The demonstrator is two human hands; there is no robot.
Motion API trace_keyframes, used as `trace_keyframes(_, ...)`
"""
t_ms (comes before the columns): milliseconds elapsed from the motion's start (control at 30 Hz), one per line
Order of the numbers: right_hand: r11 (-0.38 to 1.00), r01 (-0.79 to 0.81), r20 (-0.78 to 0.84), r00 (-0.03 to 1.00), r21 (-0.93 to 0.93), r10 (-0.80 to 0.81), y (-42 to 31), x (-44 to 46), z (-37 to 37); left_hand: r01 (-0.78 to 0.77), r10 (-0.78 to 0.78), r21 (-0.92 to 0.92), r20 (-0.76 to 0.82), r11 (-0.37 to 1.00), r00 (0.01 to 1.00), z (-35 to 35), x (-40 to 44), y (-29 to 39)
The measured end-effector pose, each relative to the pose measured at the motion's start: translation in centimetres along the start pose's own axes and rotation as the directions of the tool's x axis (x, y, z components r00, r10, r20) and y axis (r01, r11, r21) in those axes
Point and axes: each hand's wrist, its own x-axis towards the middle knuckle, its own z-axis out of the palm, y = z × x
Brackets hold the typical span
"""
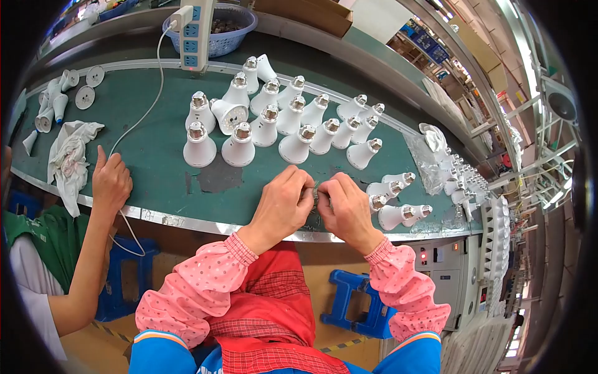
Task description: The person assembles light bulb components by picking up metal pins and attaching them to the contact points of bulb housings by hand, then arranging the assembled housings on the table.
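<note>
My left hand point(282, 201) and my right hand point(346, 209) meet close together over the front part of the green table. Fingers of both hands are pinched around something small and thin, like fine wires or pins, too small to make out. Just beyond them stands a group of white light bulbs point(295, 144) with silver screw caps. More bulbs point(392, 216) lie or lean beside my right hand. One bulb point(229, 116) in the group is tipped, with its open underside showing round holes.
A co-worker's hand point(112, 181) rests at the left by a white cable point(144, 118) running to a power strip point(190, 47). Nearby are a crumpled white cloth point(70, 156) and loose bulb parts point(85, 97). A blue basket point(227, 43) stands behind; blue stools point(355, 305) are below.
</note>
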Motion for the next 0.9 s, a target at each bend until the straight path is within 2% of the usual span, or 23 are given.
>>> trace_keyframes(100,1.000,0.012,0.002,1.000,-0.007,-0.012,-0.1,-0.2,0.1,0.063,-0.060,-0.092,0.026,0.994,0.998,-0.3,-0.2,0.2)
trace_keyframes(300,0.994,0.091,0.024,0.996,-0.056,-0.090,0.1,-0.4,0.2,-0.018,0.019,-0.018,0.051,1.000,0.999,-0.2,-0.3,0.0)
trace_keyframes(367,0.997,0.071,0.019,0.997,-0.019,-0.070,0.2,-0.6,0.0,0.064,-0.059,-0.080,0.060,0.995,0.996,-0.3,-0.2,0.4)
trace_keyframes(400,0.996,-0.027,0.004,1.000,0.081,0.026,0.0,-0.6,-0.1,0.105,-0.098,-0.111,0.067,0.988,0.993,-0.4,-0.1,0.6)
trace_keyframes(467,0.937,-0.213,0.003,0.975,0.278,0.221,-0.6,-0.6,-0.2,0.310,-0.288,-0.308,0.116,0.900,0.951,-0.3,-0.2,0.2)
trace_keyframes(500,0.921,-0.231,0.010,0.971,0.313,0.240,-0.7,-0.7,-0.1,0.404,-0.373,-0.397,0.155,0.824,0.915,-0.3,-0.2,0.1)
trace_keyframes(533,0.904,-0.249,0.017,0.966,0.346,0.260,-0.8,-0.8,0.1,0.416,-0.378,-0.410,0.174,0.812,0.909,-0.5,-0.2,0.2)
trace_keyframes(733,0.757,-0.401,0.111,0.908,0.516,0.405,-1.3,-0.5,0.4,0.370,-0.326,-0.394,0.176,0.842,0.929,-0.5,-0.9,-0.3)
trace_keyframes(833,0.613,-0.514,0.212,0.841,0.600,0.497,-1.4,-0.4,0.6,0.284,-0.264,-0.352,0.104,0.892,0.959,-0.5,-1.1,-0.3)
trace_keyframes(900,0.517,-0.585,0.285,0.787,0.625,0.547,-1.4,-0.3,0.6,0.195,-0.194,-0.258,0.029,0.946,0.981,-0.4,-1.2,0.1)
